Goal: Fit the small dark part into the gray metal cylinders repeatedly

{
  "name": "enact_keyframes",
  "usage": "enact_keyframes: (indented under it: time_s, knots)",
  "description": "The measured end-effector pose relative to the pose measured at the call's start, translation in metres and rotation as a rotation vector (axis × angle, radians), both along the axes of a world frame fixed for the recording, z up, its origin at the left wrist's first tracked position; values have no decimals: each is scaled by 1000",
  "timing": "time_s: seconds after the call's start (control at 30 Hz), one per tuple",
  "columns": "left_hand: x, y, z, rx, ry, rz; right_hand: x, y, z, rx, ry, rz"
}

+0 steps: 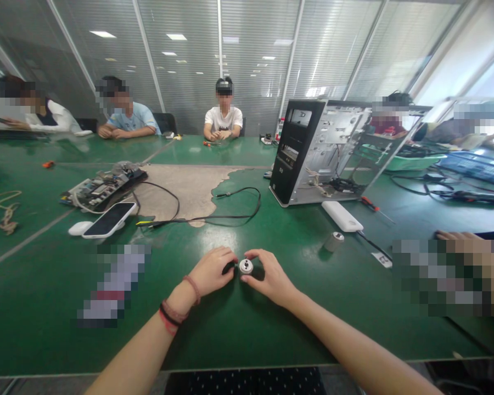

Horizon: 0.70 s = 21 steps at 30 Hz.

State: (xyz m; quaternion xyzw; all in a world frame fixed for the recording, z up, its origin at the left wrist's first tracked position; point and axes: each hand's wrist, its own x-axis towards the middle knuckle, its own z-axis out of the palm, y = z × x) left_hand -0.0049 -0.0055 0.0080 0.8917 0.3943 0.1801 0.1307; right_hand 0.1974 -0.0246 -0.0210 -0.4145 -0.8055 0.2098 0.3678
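Near the table's front, my right hand (pixel 269 274) has thumb and index finger curved around a small silver metal cylinder (pixel 246 266), which looks like a small motor. Its round end faces up, showing a dark centre and small holes. Just to its left, my left hand (pixel 212 270) is closed on a small black part (pixel 229 267), mostly hidden by the fingers. Both hands rest low over the green tabletop, close together. A second silver cylinder (pixel 335 241) stands on the table to the right of my hands.
An open computer case (pixel 300 153) stands at the back right, with a white power bank (pixel 341 216) and a screwdriver (pixel 370 204) before it. Left lie a phone (pixel 109 220), a circuit assembly (pixel 107 186) and a black cable (pixel 214 216). Another person's hand (pixel 465 244) rests at right.
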Motion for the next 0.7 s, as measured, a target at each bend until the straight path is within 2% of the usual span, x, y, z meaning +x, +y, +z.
enact_keyframes:
  time_s: [0.3, 0.47, 0.6, 0.7]
  knots:
    - [-2, 2, 3, 45, 18, 22, 2, -1, -2, 29, -1, 21]
    - [-1, 1, 0, 51, 49, 21, 4, -2, 2, 186, 68, 19]
    - [-1, 0, -2, 61, 63, 18, 26, 0, 18, 319, 136, -159]
    - [-2, 0, -3, 58, 57, 17, 66, 1, 31, 374, 153, -427]
